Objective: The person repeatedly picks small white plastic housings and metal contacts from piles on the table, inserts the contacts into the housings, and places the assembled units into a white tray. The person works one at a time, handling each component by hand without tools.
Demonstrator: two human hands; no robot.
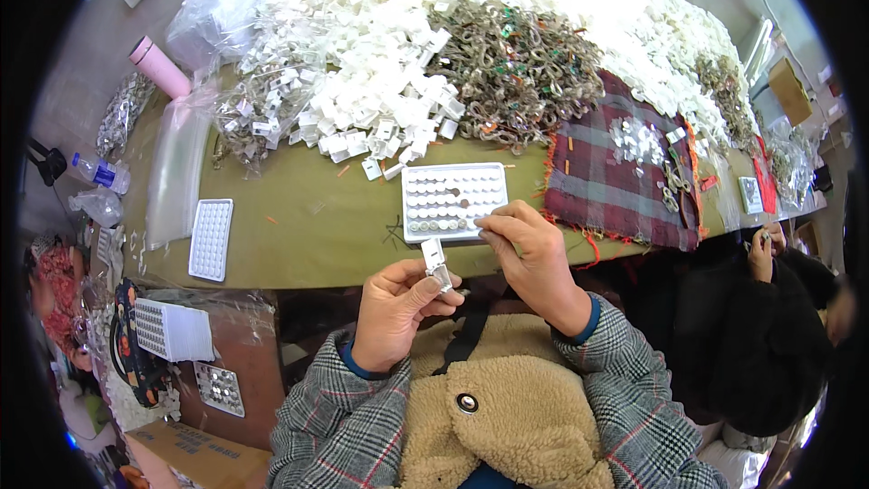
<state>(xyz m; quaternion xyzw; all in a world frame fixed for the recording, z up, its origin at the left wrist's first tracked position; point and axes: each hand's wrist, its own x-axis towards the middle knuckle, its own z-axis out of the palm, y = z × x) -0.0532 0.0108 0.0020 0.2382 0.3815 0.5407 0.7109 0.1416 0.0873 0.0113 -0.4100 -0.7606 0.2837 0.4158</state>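
Bright light bleaches the far heap of small white plastic pieces (625,14) nearly featureless, while the black-clad co-worker (760,353) at right lies in deep shadow. Fisheye distortion curves the olive-green tabletop (308,249); black vignetting rings the scene.

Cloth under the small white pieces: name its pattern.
The cloth is plaid, maroon and grey; the head view shows it.

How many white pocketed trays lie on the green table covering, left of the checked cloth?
2. The center tray lies just beyond the left hand; the left tray lies beside clear plastic sheeting. More could be hidden under the white pile.
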